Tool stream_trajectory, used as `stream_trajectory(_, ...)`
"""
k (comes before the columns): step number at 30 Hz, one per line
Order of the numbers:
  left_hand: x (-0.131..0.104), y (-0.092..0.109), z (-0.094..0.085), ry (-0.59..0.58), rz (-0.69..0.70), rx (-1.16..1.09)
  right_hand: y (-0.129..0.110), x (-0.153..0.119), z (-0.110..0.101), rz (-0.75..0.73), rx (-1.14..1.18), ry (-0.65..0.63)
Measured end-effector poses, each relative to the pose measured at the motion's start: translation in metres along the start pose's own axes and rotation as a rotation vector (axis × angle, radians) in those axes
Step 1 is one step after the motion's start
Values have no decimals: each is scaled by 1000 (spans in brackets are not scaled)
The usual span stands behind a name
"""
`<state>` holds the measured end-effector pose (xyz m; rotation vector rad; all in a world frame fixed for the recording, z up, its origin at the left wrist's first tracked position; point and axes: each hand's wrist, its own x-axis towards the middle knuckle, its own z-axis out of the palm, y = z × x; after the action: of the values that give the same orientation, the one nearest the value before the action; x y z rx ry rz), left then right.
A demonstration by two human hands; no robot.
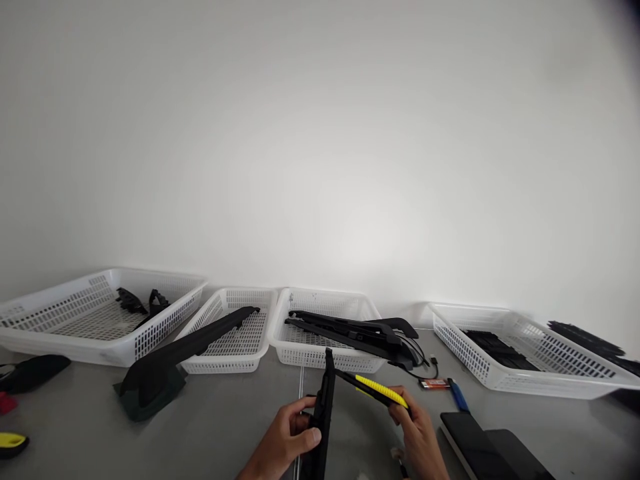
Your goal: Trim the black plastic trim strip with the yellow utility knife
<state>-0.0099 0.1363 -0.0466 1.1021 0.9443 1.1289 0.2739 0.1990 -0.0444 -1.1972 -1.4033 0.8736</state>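
My left hand (290, 437) is closed around a long black plastic trim piece (325, 407), held upright in front of me with its lower end cut off by the frame. In my right hand (417, 430) is a yellow and black utility knife (381, 390), fingers wrapped on its handle. The knife's tip end points left and meets or nearly meets the trim piece's edge; whether it touches, I cannot tell. Behind my hands, similar black trim pieces (345, 330) lie across a white basket (327, 360).
A long black part (195, 343) leans over a second basket (220, 363). Larger baskets stand at left (95, 350) and right (530, 383), with black parts inside. Near my right hand lie a phone (475, 447), a blue tool (457, 395) and a cable (434, 363). A yellow-black handle (13, 443) lies far left.
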Motion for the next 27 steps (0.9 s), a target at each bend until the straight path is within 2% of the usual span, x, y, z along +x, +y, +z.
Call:
stream_trajectory(5, 2, -10, -2, -39, -4, -18, -5, -2, -1, 34, 3, 20)
stream_trajectory(9, 0, -4, 1, -75, -9, -9, -10, -1, 0, 59, 27, 4)
stream_trajectory(15, -2, 2, 4, -97, -7, 12, -9, -2, 2, -1, 31, 31)
stream_trajectory(27, -2, 1, 5, -41, -18, 37, -5, -3, 1, 83, 44, -8)
